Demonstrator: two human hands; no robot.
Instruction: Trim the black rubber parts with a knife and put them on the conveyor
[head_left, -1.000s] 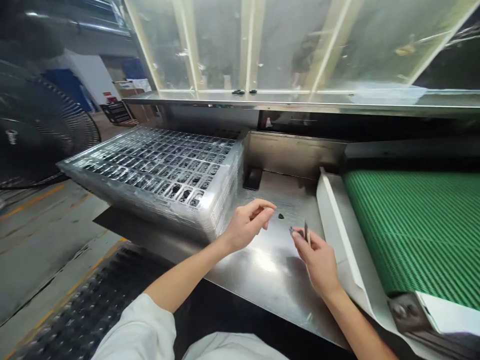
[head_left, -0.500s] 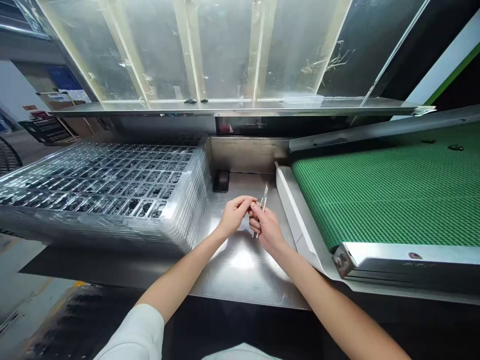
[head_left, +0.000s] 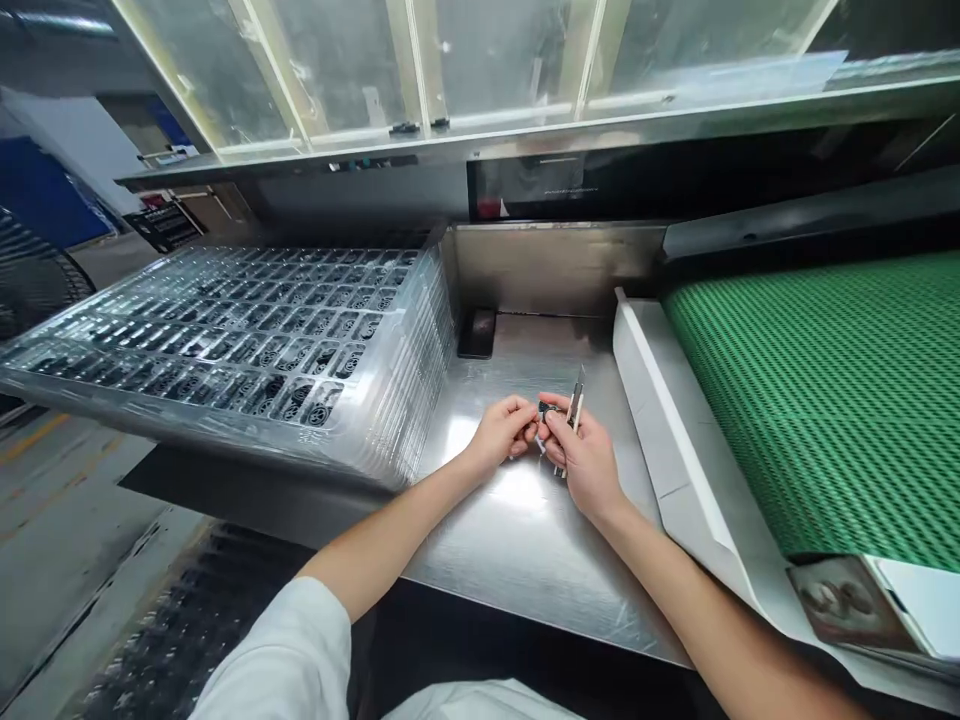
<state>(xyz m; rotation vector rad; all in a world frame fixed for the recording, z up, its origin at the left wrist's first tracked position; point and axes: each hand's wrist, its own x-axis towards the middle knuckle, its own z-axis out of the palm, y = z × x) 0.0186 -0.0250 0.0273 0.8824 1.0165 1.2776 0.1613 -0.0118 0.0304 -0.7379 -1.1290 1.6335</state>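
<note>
Clear plastic trays [head_left: 225, 340] left, green conveyor belt [head_left: 817, 400] right, steel bench [head_left: 525, 540] between.

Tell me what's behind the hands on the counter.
A black block lies on the steel counter beyond the left hand and right hand; the counter beneath them is hidden.

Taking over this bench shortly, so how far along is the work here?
Roughly, judging by this moment: the clear plastic trays already sit stacked on the left, with dark parts in their cells. In hand, the right hand grips a slim utility knife, and a small dark piece sits between it and the left hand. Left: the top tray's many cells still seem full, so much appears to remain.
</note>
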